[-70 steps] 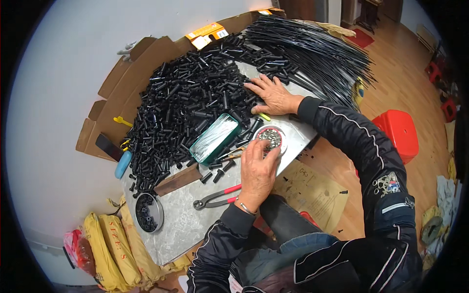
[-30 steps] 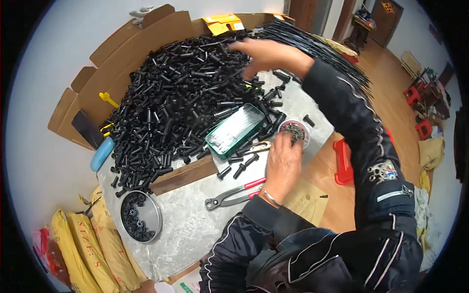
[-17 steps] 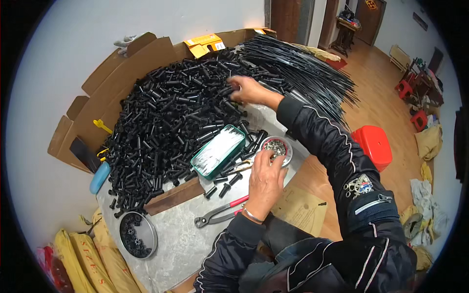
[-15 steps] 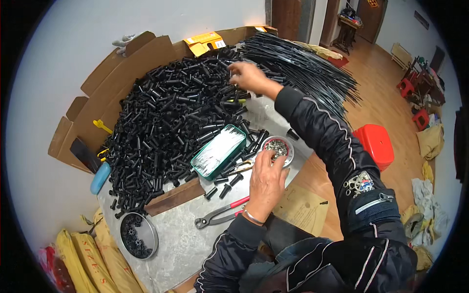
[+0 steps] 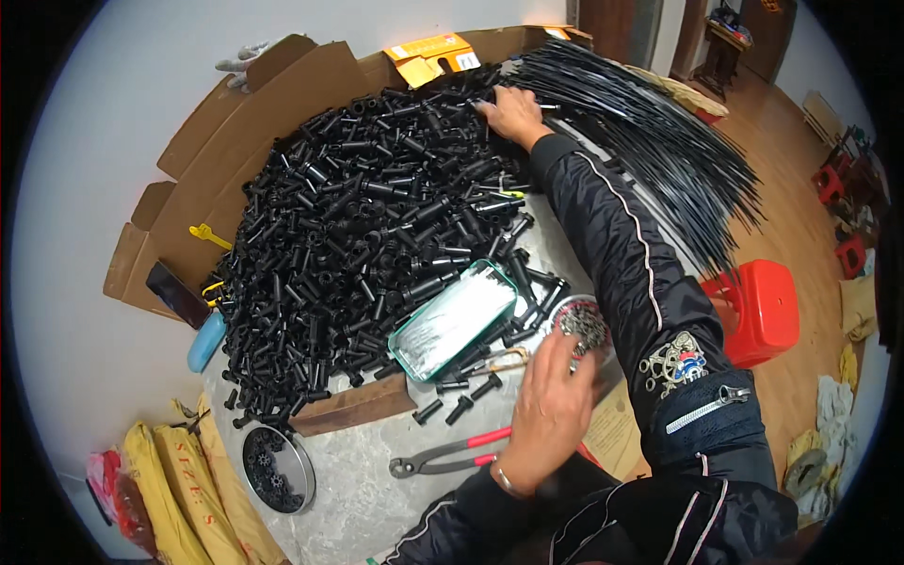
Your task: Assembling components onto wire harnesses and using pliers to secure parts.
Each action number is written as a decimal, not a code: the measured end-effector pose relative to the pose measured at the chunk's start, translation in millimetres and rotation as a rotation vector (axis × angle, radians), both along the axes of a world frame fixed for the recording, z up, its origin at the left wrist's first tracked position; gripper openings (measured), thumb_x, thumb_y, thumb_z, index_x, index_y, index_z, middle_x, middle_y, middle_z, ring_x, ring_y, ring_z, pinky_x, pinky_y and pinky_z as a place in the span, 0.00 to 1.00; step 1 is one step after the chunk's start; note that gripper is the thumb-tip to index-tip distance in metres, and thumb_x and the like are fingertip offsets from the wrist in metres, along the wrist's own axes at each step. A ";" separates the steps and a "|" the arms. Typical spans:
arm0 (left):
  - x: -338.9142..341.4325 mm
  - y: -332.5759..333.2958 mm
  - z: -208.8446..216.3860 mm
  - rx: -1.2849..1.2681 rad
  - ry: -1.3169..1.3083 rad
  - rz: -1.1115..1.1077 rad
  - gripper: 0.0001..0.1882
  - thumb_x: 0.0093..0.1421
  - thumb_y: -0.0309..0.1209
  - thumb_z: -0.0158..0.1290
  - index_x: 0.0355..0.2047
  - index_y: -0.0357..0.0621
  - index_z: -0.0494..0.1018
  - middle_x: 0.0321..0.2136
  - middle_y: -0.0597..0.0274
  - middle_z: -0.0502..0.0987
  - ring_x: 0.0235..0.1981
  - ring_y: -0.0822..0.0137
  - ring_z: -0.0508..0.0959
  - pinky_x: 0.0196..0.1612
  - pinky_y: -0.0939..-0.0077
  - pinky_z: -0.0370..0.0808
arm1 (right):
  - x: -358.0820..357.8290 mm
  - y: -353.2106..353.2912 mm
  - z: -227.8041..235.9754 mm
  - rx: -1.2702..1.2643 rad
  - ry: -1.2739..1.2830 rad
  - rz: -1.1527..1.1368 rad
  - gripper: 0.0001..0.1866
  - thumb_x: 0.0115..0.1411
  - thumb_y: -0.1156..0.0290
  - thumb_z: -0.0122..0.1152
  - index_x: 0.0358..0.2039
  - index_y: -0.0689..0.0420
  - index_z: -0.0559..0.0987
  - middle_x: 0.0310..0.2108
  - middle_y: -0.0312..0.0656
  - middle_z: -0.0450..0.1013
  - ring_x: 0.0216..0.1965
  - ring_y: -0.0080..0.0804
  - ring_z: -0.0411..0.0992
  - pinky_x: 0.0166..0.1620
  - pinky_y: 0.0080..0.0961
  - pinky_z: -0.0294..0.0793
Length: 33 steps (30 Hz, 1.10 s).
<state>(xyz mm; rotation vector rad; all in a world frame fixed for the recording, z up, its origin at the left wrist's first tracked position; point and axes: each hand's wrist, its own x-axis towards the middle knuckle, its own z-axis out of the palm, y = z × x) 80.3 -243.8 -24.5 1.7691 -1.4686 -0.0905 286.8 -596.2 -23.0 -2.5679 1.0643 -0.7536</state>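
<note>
At the far right of a heap of black flanged plastic tubes [image 5: 377, 198], my right hand [image 5: 516, 115] reaches down among the parts beside a bundle of thin black rods [image 5: 640, 132]. Its fingers look apart, and I see nothing held. My left hand [image 5: 554, 400] hovers at the near side of a round dish of small metal pieces [image 5: 586, 325]. Its fingers are stretched and partly blurred, with nothing visible in them. Close by lies a green-rimmed box [image 5: 452, 320] filled with thin whitish pins or strips. Red-handled cutters [image 5: 447, 454] rest on the table below.
Cardboard walls [image 5: 217, 141] back the heap, and a wooden bar [image 5: 353, 407] lies at its near edge. A round tin [image 5: 306, 471] of small black toothed parts stands at the near left. A red stool [image 5: 763, 311] is right of the table; yellow sacks [image 5: 188, 490] stand left.
My right hand has lowered onto the far right of the heap, with its arm stretched farther. My left hand has shifted slightly back from over the metal-piece dish. The whole view has also shifted.
</note>
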 end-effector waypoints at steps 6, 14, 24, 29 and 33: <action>0.2 1.7 7.2 0.139 0.053 0.003 0.15 0.49 0.24 0.57 0.39 0.35 0.73 0.51 0.46 0.66 0.57 0.46 0.64 0.56 0.57 0.65 | 74.8 -51.9 -14.2 0.151 -0.361 0.220 0.31 0.58 0.50 0.52 0.50 0.65 0.73 0.49 0.61 0.70 0.52 0.56 0.68 0.55 0.42 0.66; 6.8 0.1 4.3 0.193 0.062 -0.024 0.20 0.55 0.26 0.50 0.49 0.37 0.71 0.53 0.47 0.63 0.59 0.49 0.61 0.58 0.57 0.62 | 115.3 -13.6 -6.9 0.263 -0.305 0.273 0.45 0.52 0.35 0.52 0.50 0.70 0.71 0.48 0.63 0.70 0.52 0.56 0.69 0.55 0.38 0.66; -0.9 -4.9 9.2 0.151 0.003 0.037 0.18 0.50 0.26 0.56 0.43 0.38 0.74 0.49 0.48 0.67 0.57 0.49 0.65 0.56 0.57 0.66 | 113.9 90.3 38.6 0.632 -0.563 0.681 0.38 0.53 0.42 0.55 0.46 0.68 0.75 0.45 0.60 0.73 0.50 0.51 0.71 0.54 0.35 0.68; -4.1 -4.0 14.1 0.121 0.127 0.013 0.14 0.48 0.24 0.57 0.37 0.33 0.74 0.48 0.43 0.66 0.57 0.44 0.64 0.56 0.54 0.65 | 129.5 168.8 65.8 0.460 -0.478 0.910 0.34 0.56 0.48 0.54 0.51 0.67 0.72 0.51 0.60 0.70 0.55 0.50 0.67 0.58 0.35 0.65; 0.3 4.8 11.3 0.117 0.211 0.012 0.12 0.47 0.23 0.56 0.33 0.31 0.73 0.49 0.40 0.65 0.56 0.41 0.63 0.56 0.53 0.64 | 113.4 214.8 98.0 0.384 -0.401 1.007 0.34 0.56 0.49 0.55 0.55 0.63 0.70 0.53 0.60 0.67 0.56 0.53 0.66 0.59 0.37 0.63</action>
